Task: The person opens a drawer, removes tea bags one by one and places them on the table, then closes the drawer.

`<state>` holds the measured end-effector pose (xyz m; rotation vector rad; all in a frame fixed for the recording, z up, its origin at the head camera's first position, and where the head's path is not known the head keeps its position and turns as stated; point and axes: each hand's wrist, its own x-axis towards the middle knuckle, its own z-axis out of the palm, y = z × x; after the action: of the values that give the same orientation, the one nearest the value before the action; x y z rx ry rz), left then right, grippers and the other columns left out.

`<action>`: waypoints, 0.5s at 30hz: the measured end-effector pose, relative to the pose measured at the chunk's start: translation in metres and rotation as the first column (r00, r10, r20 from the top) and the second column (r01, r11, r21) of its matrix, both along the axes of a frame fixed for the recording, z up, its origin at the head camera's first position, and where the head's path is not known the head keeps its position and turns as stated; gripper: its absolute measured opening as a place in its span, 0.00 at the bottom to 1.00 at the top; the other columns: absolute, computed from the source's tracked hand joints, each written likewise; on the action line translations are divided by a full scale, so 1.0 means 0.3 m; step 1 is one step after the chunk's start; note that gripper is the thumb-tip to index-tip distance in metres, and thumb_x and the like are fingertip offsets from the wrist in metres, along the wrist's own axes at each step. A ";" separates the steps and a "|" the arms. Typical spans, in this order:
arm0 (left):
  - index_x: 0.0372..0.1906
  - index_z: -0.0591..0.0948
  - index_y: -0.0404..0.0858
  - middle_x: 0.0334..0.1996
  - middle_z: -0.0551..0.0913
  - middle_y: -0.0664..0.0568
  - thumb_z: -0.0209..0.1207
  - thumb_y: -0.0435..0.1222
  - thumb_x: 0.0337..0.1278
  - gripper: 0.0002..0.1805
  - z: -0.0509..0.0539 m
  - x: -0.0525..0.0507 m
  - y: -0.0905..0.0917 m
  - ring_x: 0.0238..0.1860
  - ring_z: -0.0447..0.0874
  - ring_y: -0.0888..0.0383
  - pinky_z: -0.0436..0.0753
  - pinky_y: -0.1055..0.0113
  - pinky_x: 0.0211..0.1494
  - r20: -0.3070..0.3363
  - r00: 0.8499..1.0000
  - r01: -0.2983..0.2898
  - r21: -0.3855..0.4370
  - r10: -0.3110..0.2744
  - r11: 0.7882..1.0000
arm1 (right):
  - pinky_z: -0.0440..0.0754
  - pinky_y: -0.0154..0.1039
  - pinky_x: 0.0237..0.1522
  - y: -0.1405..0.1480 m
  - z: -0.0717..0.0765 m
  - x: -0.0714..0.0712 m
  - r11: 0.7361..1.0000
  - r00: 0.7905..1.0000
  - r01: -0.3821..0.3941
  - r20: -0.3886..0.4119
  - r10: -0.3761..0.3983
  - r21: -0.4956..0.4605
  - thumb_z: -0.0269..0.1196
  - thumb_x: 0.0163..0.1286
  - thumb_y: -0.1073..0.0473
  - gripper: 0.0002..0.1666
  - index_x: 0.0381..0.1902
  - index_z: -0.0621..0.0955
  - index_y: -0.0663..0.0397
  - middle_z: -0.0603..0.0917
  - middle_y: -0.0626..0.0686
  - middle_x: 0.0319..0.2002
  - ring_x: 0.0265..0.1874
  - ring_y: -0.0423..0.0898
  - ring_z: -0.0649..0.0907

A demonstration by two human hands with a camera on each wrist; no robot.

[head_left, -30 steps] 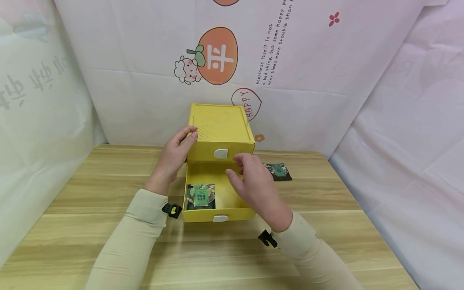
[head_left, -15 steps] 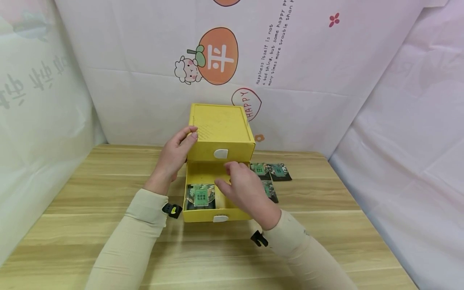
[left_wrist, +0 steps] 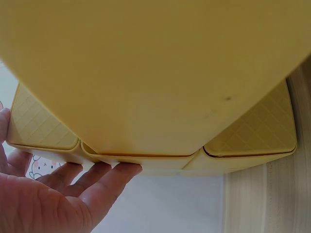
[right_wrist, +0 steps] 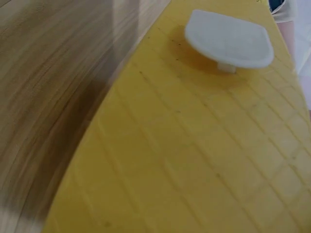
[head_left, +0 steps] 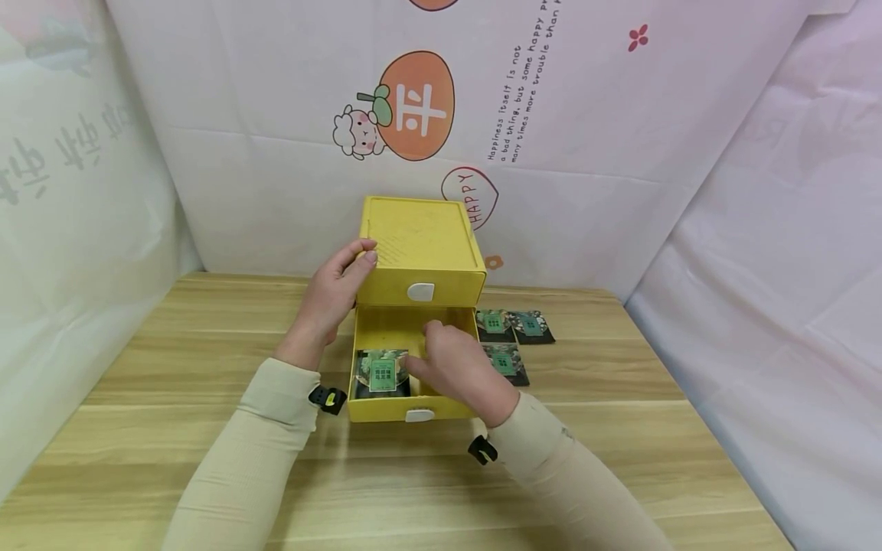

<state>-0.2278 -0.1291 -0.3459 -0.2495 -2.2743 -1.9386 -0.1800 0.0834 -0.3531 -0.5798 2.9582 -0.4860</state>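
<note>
The right hand point(head_left: 460, 369), thumb and forefinger parted, hovered by the packet point(head_left: 377, 376) in the drawer's point(head_left: 382, 411) near-left corner, apparently reaching; pinching seemed called for. The left hand point(head_left: 331, 297), loose-fingered, rested against the cabinet point(head_left: 426, 237).

Yellow two-drawer cabinet point(head_left: 423, 233) at the back edge of the worktop point(head_left: 172, 428), mid-width. Upper drawer point(head_left: 382, 288) shut, lower drawer point(head_left: 375, 411) pulled out towards the front edge; each has a white pull tab point(head_left: 419, 415). Left hand point(head_left: 329, 295) on cabinet's left side, fingers point(head_left: 357, 246) over its top edge. Right hand point(head_left: 460, 367) reaches into lower drawer, thumb at the right edge of a green-and-black tea sachet point(head_left: 382, 375) lying in the drawer's front left corner; can't tell if touching. Three similar sachets point(head_left: 506, 363) on worktop right of cabinet, towards back right corner. Both arms in beige sleeves point(head_left: 262, 436). Printed white cloth point(head_left: 276, 76) behind.
</note>
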 end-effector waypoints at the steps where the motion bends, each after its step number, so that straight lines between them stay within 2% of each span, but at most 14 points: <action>1: 0.73 0.74 0.55 0.70 0.75 0.53 0.52 0.63 0.74 0.31 0.000 0.000 0.000 0.57 0.71 0.51 0.72 0.54 0.48 0.000 1.000 -0.001 -0.001 0.001 1.000 | 0.84 0.43 0.35 -0.001 -0.003 -0.003 1.000 1.000 -0.003 0.017 0.003 0.005 0.67 0.73 0.41 0.39 0.65 0.76 0.70 0.79 0.49 0.21 0.19 0.43 0.78; 4: 0.72 0.74 0.56 0.70 0.75 0.54 0.52 0.64 0.74 0.31 0.000 -0.001 0.001 0.57 0.71 0.51 0.73 0.54 0.48 -0.001 1.000 -0.006 -0.001 0.006 1.000 | 0.76 0.40 0.27 -0.004 -0.010 -0.012 1.000 0.998 -0.004 0.068 0.003 0.002 0.66 0.74 0.42 0.30 0.53 0.80 0.67 0.73 0.48 0.17 0.14 0.43 0.72; 7: 0.73 0.74 0.55 0.70 0.74 0.53 0.52 0.64 0.74 0.31 -0.002 -0.002 0.000 0.56 0.71 0.50 0.72 0.55 0.46 -0.006 1.000 -0.005 -0.008 0.005 1.000 | 0.68 0.39 0.22 -0.009 -0.014 -0.019 1.000 0.995 0.000 0.102 0.000 -0.001 0.66 0.73 0.43 0.23 0.38 0.79 0.60 0.70 0.47 0.17 0.13 0.43 0.69; 15: 0.73 0.74 0.56 0.70 0.74 0.54 0.52 0.64 0.73 0.32 -0.003 -0.001 0.001 0.56 0.71 0.51 0.73 0.53 0.48 0.005 1.000 -0.003 0.001 0.003 1.000 | 0.66 0.38 0.19 -0.020 -0.017 -0.034 1.000 0.989 -0.005 0.146 0.007 -0.012 0.68 0.72 0.44 0.23 0.27 0.76 0.54 0.68 0.46 0.16 0.12 0.42 0.68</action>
<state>-0.2280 -0.1288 -0.3468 -0.2418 -2.2756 -1.9413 -0.1901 0.0774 -0.3583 -0.5301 2.8159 -0.5218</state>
